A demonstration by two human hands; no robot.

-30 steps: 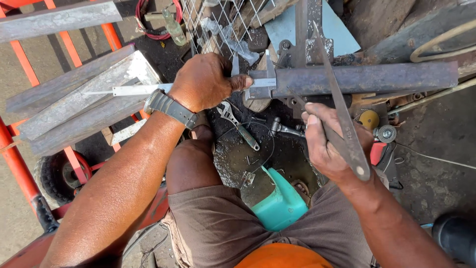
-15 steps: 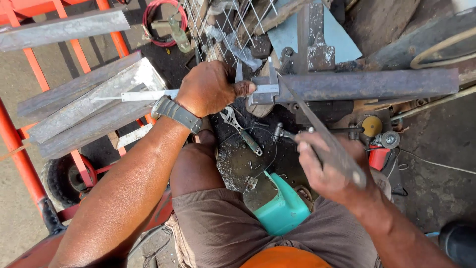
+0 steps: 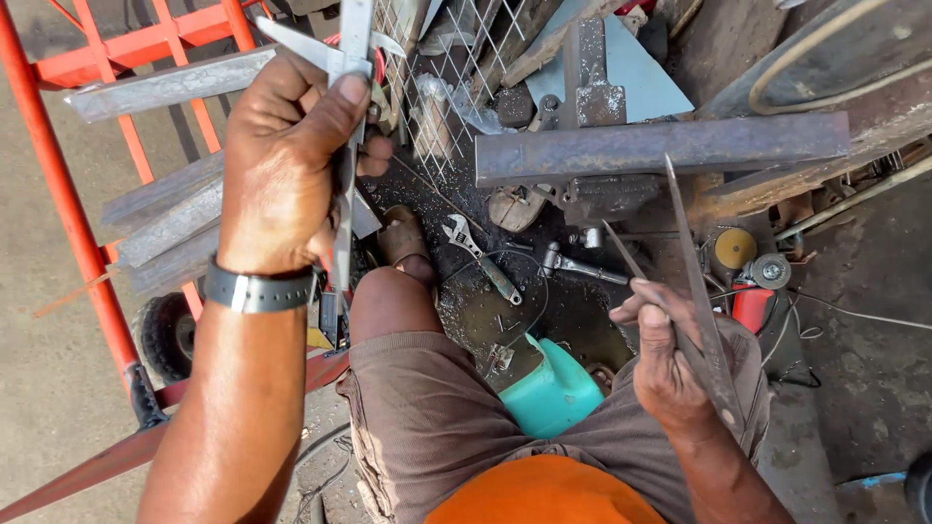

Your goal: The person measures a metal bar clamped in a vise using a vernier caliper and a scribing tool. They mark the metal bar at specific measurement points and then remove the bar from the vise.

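Observation:
My left hand (image 3: 282, 165) is raised close to the camera and grips a steel vernier caliper (image 3: 345, 146) held upright, thumb on its slide. My right hand (image 3: 670, 359) holds a pair of long metal dividers (image 3: 694, 291), their two legs pointing up toward a rusty steel angle bar (image 3: 660, 147). The bar lies across a vise-like stand (image 3: 592, 97), apart from both hands. My knee in brown shorts (image 3: 427, 417) is below.
An adjustable wrench (image 3: 481, 257) and a ratchet tool (image 3: 573, 264) lie on the dark floor. A teal plastic container (image 3: 555, 393) sits by my leg. An orange cart frame (image 3: 68, 204) carries steel angle bars (image 3: 165, 218) at left. An angle grinder (image 3: 752, 286) lies at right.
My left hand lifted the caliper off the bar's end and turned it upright near the camera. My right hand drew the dividers back from the bar and spread their legs.

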